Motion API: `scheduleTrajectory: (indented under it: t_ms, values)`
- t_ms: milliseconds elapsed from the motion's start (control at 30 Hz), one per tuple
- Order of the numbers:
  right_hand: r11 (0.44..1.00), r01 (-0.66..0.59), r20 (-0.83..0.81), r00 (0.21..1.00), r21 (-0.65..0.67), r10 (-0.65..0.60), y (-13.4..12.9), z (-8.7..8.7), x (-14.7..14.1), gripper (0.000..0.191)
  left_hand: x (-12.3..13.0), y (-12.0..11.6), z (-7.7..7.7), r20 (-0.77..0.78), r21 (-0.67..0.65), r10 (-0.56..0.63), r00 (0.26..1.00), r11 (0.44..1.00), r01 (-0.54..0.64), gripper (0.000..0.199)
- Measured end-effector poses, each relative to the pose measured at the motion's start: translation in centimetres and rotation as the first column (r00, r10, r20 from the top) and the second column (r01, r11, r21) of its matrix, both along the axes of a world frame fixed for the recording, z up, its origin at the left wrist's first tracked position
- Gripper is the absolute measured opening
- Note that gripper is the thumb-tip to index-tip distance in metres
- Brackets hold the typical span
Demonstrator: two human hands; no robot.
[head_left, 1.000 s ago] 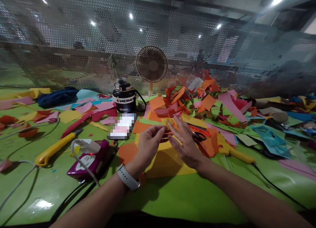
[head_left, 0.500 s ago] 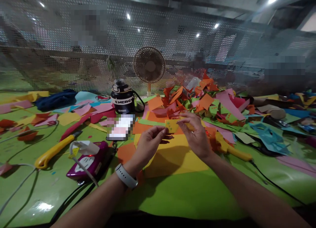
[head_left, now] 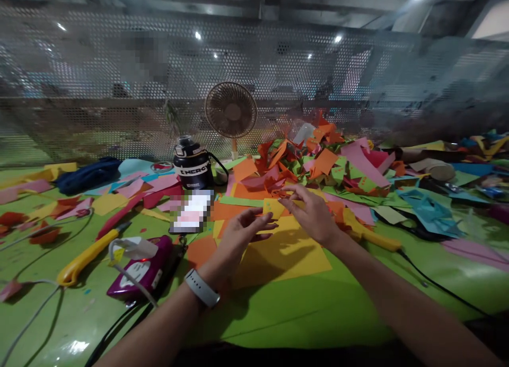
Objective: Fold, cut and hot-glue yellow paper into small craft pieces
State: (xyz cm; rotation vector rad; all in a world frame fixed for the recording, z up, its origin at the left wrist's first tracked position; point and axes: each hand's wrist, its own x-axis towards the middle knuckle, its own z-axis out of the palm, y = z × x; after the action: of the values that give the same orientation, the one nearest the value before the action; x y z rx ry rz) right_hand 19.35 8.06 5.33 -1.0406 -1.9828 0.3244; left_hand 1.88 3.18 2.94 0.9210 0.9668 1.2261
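Observation:
A small yellow paper piece [head_left: 272, 208] with green dots is between my hands, above a larger yellow sheet [head_left: 294, 253]. My right hand [head_left: 312, 213] pinches its right side between thumb and fingers. On the left, my left hand [head_left: 245, 234] has its fingers stretched and apart, close to the piece's left edge; it grips nothing. A pale watch band circles my left wrist. Orange sheets [head_left: 201, 250] and a green paper strip [head_left: 240, 201] lie around the yellow sheet.
A heap of orange, green and pink paper scraps [head_left: 294, 163] rises behind my hands. To the left are a phone [head_left: 193, 212], purple device [head_left: 141, 269], yellow-handled cutter [head_left: 87, 258] and black bottle [head_left: 193, 165]. A fan [head_left: 231, 111] stands behind; a yellow corded tool [head_left: 371, 235] lies right.
My left fingers have let go of the small yellow piece and spread apart. My right hand keeps hold of it and has tilted it. The camera view has shifted slightly.

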Motion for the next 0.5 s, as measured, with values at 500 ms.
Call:
scheduleTrajectory:
  t_ms: [500]
  values:
    - [0.979, -0.191, 0.046, 0.980, -0.071, 0.195, -0.10, 0.06, 0.03, 0.028, 0.07, 0.04, -0.46, -0.018, 0.067, 0.010, 1.000, 0.998, -0.008, 0.054]
